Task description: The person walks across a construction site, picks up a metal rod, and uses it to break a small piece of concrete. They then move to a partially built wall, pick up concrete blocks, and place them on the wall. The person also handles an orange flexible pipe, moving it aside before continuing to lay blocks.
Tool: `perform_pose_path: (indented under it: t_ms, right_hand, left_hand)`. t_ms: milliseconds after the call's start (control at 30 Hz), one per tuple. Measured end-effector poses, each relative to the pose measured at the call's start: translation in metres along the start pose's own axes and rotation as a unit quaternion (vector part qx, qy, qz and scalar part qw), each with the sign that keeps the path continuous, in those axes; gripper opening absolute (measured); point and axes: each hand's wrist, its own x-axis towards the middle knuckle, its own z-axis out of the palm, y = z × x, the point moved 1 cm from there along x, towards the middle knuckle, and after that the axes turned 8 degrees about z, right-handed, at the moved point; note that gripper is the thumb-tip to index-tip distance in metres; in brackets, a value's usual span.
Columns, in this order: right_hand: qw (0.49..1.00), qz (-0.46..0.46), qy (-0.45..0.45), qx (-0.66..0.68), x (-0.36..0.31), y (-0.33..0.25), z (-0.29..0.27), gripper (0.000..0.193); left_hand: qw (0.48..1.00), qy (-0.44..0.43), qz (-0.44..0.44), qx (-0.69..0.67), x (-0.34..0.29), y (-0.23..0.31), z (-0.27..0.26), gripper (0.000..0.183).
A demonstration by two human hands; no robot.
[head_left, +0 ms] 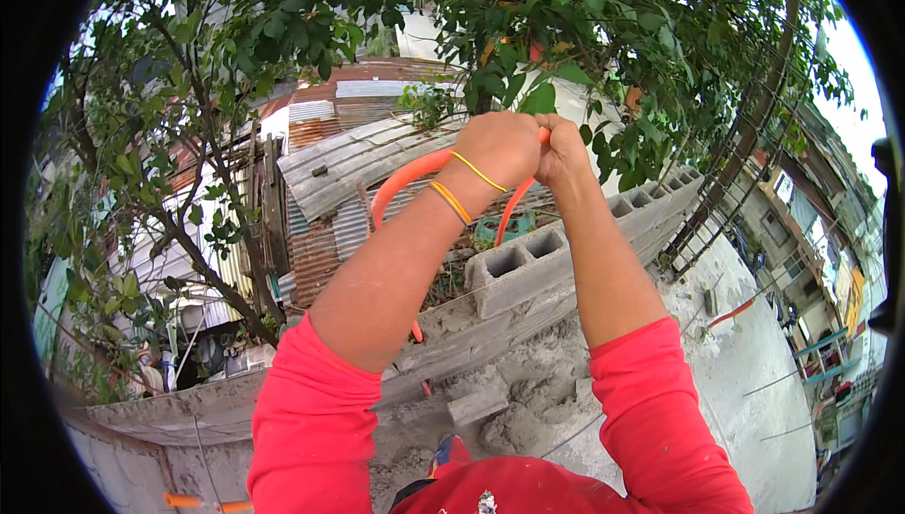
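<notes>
Head view, and straight to the orange tube (412, 171): held up out front, above the near hollow concrete block (518, 278) in the picture, with corrugated roofing (316, 132) behind. Bent, not straight! From the grip, running left and slightly down along its long axis, then curving sharply downward and out of sight behind the left forearm (386, 269). Another orange length (512, 203), thinner-looking, dropping steeply below the grip and leaning left toward its foot; cannot tell whether all one piece. Now to the left hand (500, 148): closed tight around the tube, knuckles up, yellow bands (452, 201) round the wrist. Right hand (568, 151) just beside, fingers curled in and clamped on it too. Both arms stretched forward, angling inward from red sleeves (320, 410) toward the upper centre, leafy branches (603, 33) overhead.
</notes>
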Motion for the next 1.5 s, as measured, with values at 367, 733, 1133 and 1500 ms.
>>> perform_pose_path:
  t_ms: [367,733,1133,1500]
  right_hand:
    - [0.978,0.091,0.053,-0.181,0.073,0.133,-0.055,0.025]
    - [0.943,-0.178,-0.195,-0.205,0.037,-0.024,0.03,0.04]
    - [0.803,-0.444,-0.229,-0.325,-0.115,-0.034,0.13,0.059]
    - [0.795,-0.429,-0.225,-0.365,-0.191,-0.011,0.098,0.073]
  left_hand:
    - [0.971,0.15,0.182,-0.038,-0.078,-0.001,-0.004,0.013]
    - [0.928,0.192,0.031,-0.316,-0.116,-0.059,-0.099,0.02]
    - [0.784,0.056,-0.178,-0.592,-0.042,-0.07,-0.104,0.065]
    - [0.547,-0.285,-0.009,-0.787,0.11,0.018,-0.168,0.027]
